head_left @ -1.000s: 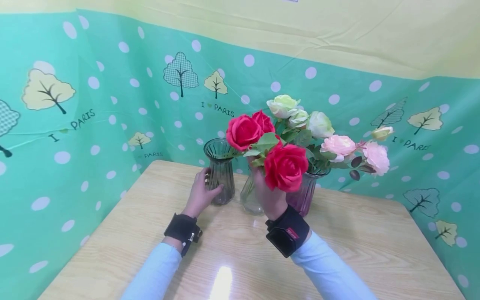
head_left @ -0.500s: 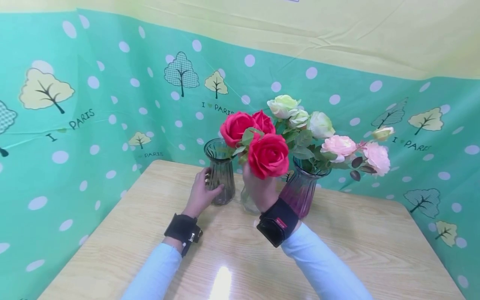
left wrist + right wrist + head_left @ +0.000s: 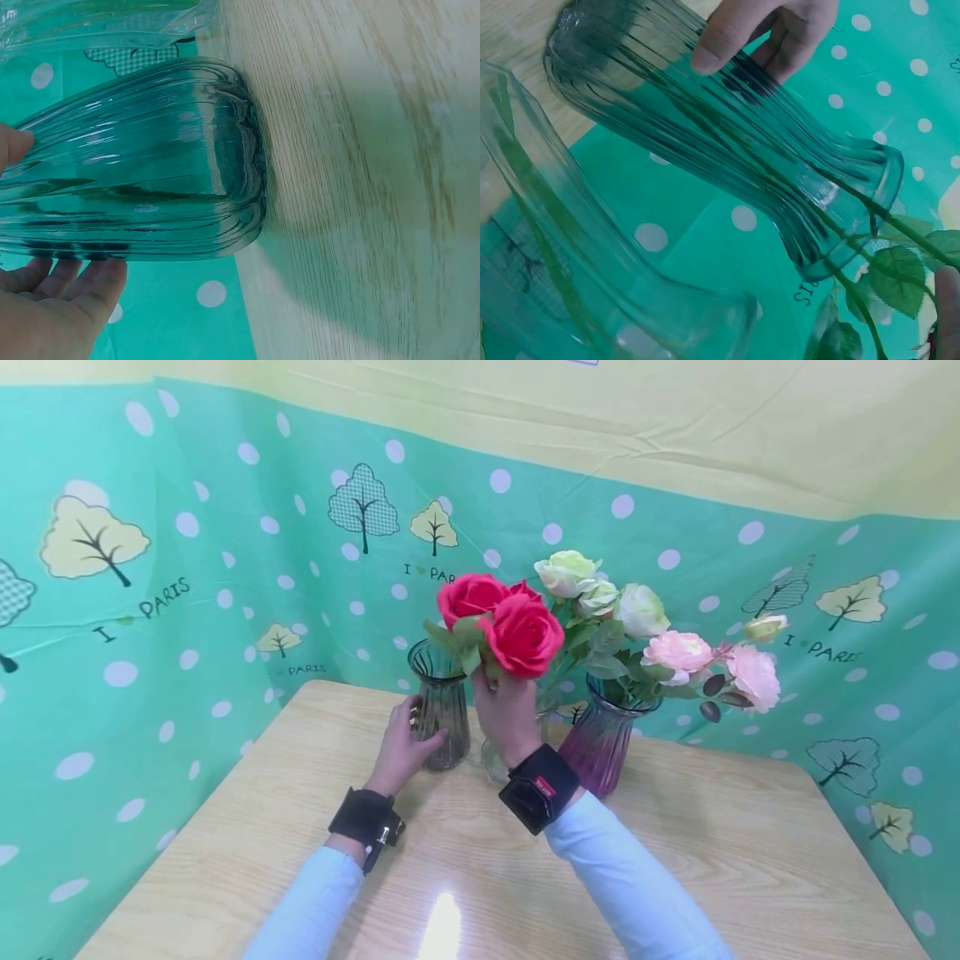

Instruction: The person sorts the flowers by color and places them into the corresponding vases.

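A grey ribbed glass vase [image 3: 447,727] stands upright on the table. My left hand [image 3: 403,750] holds its side, thumb on one side and fingers on the other, as the left wrist view shows. My right hand [image 3: 510,717] grips a bunch of red roses [image 3: 519,633] just below the blooms, above and right of that vase. In the right wrist view, green stems [image 3: 840,281] run through the vase's mouth [image 3: 891,176] and down inside it. Only a bit of my right hand [image 3: 949,304] shows there, at the right edge.
Behind my right forearm stands a clear glass vase [image 3: 495,766] with white-green roses [image 3: 567,573]. Right of it, a purple glass vase [image 3: 600,752] holds pink flowers [image 3: 677,652]. A green dotted cloth [image 3: 225,710] hangs behind the wooden table [image 3: 750,860].
My right hand has moved left and up with the red roses, bringing the blooms closer over the grey vase. More of the purple vase shows now. My left hand has stayed in place.
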`<state>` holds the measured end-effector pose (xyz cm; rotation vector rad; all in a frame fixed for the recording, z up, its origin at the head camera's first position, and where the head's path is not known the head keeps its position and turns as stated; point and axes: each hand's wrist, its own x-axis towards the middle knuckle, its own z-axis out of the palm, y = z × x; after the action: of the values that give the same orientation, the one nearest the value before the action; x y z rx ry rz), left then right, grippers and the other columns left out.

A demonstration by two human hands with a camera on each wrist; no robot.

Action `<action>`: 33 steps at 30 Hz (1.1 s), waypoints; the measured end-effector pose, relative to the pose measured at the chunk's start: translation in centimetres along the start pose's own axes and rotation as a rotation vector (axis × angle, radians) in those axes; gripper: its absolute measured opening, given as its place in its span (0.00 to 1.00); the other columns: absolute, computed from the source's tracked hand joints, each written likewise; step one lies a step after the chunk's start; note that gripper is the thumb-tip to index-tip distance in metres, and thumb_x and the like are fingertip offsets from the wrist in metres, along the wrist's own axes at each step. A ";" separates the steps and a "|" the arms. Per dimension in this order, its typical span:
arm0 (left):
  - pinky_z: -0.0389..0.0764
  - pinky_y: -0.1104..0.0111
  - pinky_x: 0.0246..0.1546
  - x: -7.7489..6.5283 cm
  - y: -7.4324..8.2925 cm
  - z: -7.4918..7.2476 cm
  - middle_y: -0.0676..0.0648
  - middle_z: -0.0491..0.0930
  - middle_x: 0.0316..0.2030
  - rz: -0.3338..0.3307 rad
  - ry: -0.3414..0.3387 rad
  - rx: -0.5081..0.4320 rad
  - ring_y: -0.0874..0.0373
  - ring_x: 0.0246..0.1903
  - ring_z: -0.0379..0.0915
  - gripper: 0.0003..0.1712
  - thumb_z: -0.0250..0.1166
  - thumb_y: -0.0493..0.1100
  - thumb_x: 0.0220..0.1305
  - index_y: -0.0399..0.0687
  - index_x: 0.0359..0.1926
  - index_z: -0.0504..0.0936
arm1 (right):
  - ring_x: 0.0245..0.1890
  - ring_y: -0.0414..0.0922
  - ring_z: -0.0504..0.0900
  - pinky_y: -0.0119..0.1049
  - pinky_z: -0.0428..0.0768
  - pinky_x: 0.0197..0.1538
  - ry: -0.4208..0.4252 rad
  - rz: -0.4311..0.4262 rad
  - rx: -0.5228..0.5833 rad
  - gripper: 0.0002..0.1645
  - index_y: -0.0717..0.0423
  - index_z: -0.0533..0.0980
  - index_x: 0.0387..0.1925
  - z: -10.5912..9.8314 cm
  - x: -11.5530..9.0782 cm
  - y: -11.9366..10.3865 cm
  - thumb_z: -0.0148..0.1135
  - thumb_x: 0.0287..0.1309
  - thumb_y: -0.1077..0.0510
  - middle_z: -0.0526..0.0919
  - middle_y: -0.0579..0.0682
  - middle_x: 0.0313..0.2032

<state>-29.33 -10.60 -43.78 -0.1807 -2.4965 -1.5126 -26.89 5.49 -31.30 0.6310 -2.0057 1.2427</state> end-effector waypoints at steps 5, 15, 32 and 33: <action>0.69 0.49 0.62 0.0 0.0 0.0 0.37 0.57 0.65 -0.008 -0.007 -0.013 0.41 0.62 0.61 0.44 0.67 0.46 0.56 0.42 0.68 0.53 | 0.32 0.48 0.79 0.29 0.73 0.31 -0.024 0.036 -0.026 0.11 0.64 0.75 0.45 0.3 -0.5 0.3 0.54 0.60 0.68 0.79 0.58 0.32; 0.68 0.49 0.63 0.1 0.1 -0.1 0.38 0.56 0.66 -0.011 -0.010 -0.022 0.41 0.63 0.60 0.44 0.66 0.45 0.56 0.43 0.69 0.53 | 0.20 0.42 0.68 0.26 0.67 0.26 -0.029 0.083 -0.055 0.03 0.64 0.72 0.31 1.0 -0.3 0.8 0.54 0.60 0.67 0.69 0.51 0.19; 0.68 0.50 0.62 0.0 0.1 -0.1 0.37 0.57 0.66 -0.007 0.001 -0.012 0.42 0.63 0.60 0.45 0.67 0.45 0.56 0.41 0.69 0.53 | 0.21 0.44 0.69 0.31 0.68 0.27 -0.124 0.253 -0.051 0.06 0.62 0.70 0.28 2.2 -0.6 2.4 0.58 0.56 0.65 0.69 0.51 0.20; 0.68 0.50 0.62 0.0 0.1 -0.1 0.37 0.56 0.66 -0.007 0.000 -0.012 0.42 0.63 0.60 0.45 0.67 0.45 0.56 0.41 0.69 0.53 | 0.21 0.45 0.69 0.31 0.67 0.27 -0.123 0.257 -0.045 0.07 0.62 0.69 0.26 2.3 -0.6 2.5 0.58 0.56 0.65 0.70 0.52 0.19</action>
<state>-29.32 -10.61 -43.66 -0.1740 -2.4912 -1.5304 -28.89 4.50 -33.89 0.4477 -2.2661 1.3296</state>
